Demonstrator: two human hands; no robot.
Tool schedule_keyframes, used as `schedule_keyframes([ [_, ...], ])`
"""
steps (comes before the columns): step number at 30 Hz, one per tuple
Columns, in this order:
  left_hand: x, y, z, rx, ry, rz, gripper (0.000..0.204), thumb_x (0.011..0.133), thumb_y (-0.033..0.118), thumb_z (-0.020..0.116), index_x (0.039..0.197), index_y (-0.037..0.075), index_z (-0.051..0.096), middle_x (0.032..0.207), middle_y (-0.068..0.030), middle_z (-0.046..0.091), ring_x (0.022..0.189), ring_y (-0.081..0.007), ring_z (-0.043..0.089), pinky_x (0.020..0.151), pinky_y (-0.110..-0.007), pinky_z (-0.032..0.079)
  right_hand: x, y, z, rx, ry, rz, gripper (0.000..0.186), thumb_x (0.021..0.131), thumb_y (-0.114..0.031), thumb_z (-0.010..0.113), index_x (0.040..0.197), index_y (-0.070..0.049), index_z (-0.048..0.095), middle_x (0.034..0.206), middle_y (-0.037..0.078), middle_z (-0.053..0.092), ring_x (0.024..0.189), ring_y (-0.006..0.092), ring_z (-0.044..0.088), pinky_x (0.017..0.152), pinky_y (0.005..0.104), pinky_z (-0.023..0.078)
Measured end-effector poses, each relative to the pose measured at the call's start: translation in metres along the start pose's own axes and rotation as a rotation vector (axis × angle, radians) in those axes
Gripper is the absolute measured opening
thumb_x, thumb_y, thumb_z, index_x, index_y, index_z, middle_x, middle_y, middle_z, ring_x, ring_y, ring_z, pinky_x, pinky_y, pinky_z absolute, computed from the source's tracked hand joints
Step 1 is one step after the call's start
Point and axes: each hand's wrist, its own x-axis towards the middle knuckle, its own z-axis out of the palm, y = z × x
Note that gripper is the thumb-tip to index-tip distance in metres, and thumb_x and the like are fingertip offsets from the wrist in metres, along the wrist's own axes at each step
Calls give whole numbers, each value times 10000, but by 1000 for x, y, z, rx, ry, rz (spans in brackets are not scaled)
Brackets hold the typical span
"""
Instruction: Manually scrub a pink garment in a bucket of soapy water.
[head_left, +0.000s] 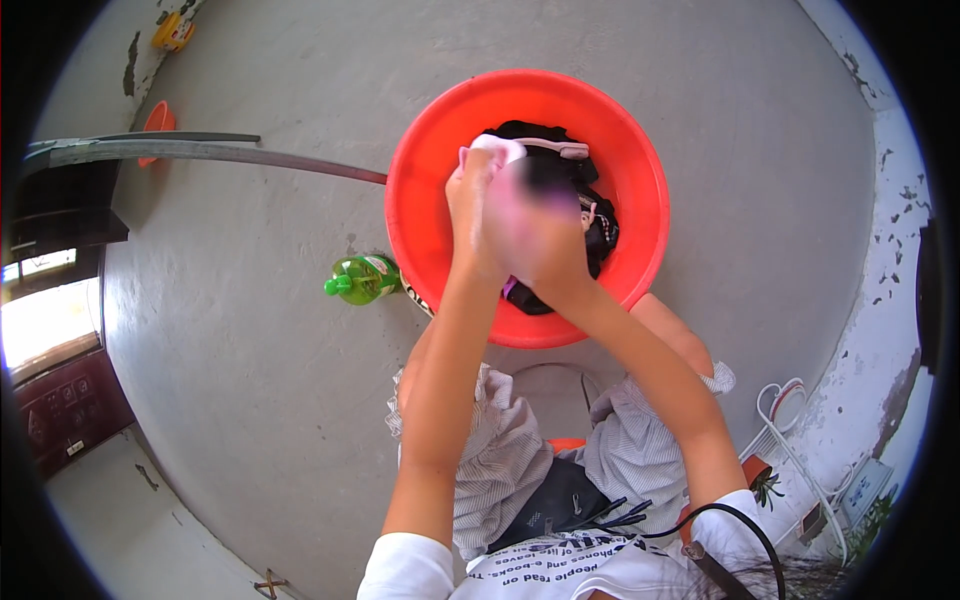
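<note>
Over a large red basin, my left hand is closed on a pink cloth with a whitish end at its top. My right hand meets the cloth from the other side, close against the left. A blur covers its fingers and much of the cloth, so its grip cannot be made out. Dark wet clothes lie in the basin beneath and beside my hands. A pale pink strap or band rests across them near the far side.
A green bottle lies or stands left of the basin. My knees are against the basin's near side. A small orange basin and a yellow tub are far left. At the right wall are a white cable and a potted plant.
</note>
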Motion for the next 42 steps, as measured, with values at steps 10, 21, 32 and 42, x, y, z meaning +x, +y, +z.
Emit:
schedule_keyframes([
  [10,-13,-5,24,-135,49,-109,217,832,251,515,859,46,580,739,-2,534,648,-87,507,593,-228,424,17,8,-14,107,32,348,263,853,-278,515,769,-36,577,645,204,542,599,390,542,507,405,421],
  [21,-12,1,18,-121,87,-127,212,840,240,494,840,43,574,731,-2,534,643,-83,499,585,-227,409,17,-8,-17,37,-45,310,207,817,-235,551,742,-41,551,608,186,530,584,367,543,517,410,415],
  [32,-16,-1,21,-72,31,-65,201,821,232,504,809,41,566,735,-1,533,625,-89,488,567,-223,405,16,4,-16,118,-66,338,221,813,-253,547,818,-35,586,657,201,556,628,381,559,538,418,433],
  [42,-12,-2,18,-101,28,-90,228,844,248,504,852,32,580,742,2,539,663,-82,505,604,-229,420,16,2,-14,85,45,341,242,829,-267,535,843,-35,602,672,207,560,639,383,558,544,411,439],
])
